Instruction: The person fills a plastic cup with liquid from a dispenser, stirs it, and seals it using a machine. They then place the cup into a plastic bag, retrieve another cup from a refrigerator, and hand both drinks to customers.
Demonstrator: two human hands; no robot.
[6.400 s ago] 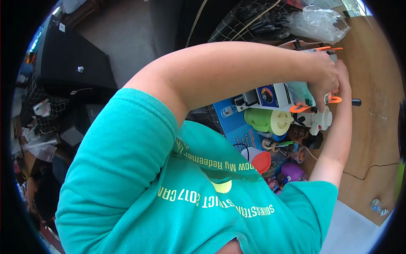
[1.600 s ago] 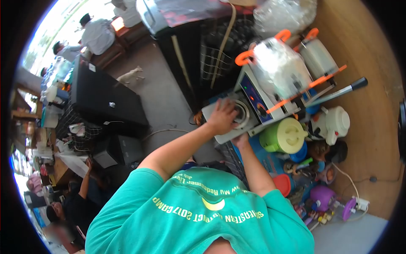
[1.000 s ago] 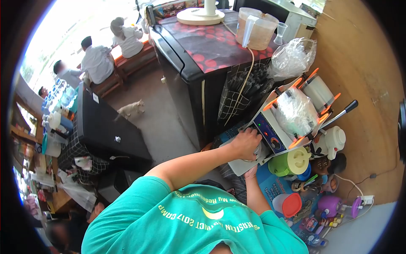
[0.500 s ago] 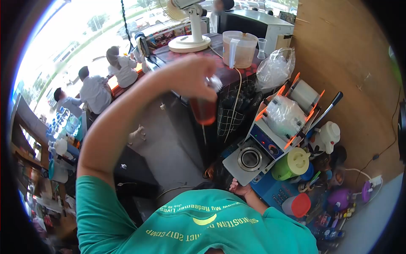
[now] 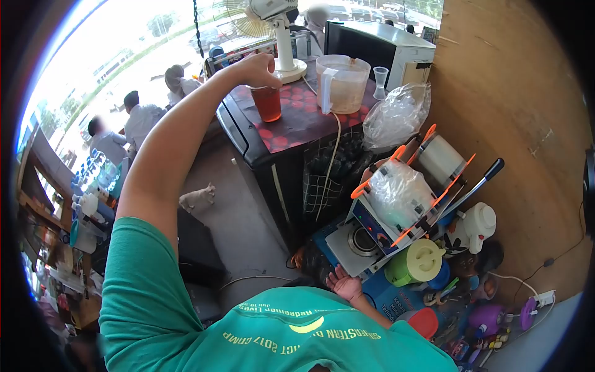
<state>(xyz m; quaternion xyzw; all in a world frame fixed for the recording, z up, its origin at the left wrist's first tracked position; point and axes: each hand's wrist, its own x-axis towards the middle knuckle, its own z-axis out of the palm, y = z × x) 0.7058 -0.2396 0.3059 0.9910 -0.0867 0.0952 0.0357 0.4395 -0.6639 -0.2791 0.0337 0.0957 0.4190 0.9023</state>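
Note:
My left hand (image 5: 259,71) reaches far forward with its fingers around the top of a plastic cup (image 5: 267,104) of reddish-brown drink. The cup is upright on or just above the patterned cover (image 5: 291,127) of a black cabinet-like unit. My fingers hide the cup's rim. Low in the view, my right hand (image 5: 345,285) lies palm up with fingers spread, holding nothing. It is beside the metal plate with a round opening (image 5: 362,240) of a cup sealing machine (image 5: 387,214).
A clear jug of brownish liquid (image 5: 344,84), a small clear measuring cup (image 5: 380,84), a white fan (image 5: 285,46) and a plastic bag (image 5: 398,118) are around the unit. A green pitcher (image 5: 416,263) stands right of the sealer. Several people sit at the left.
My left hand has carried the cup forward and left, from in front of the unit to its top. My right hand's fingers, curled at the sealer's plate before, are now spread.

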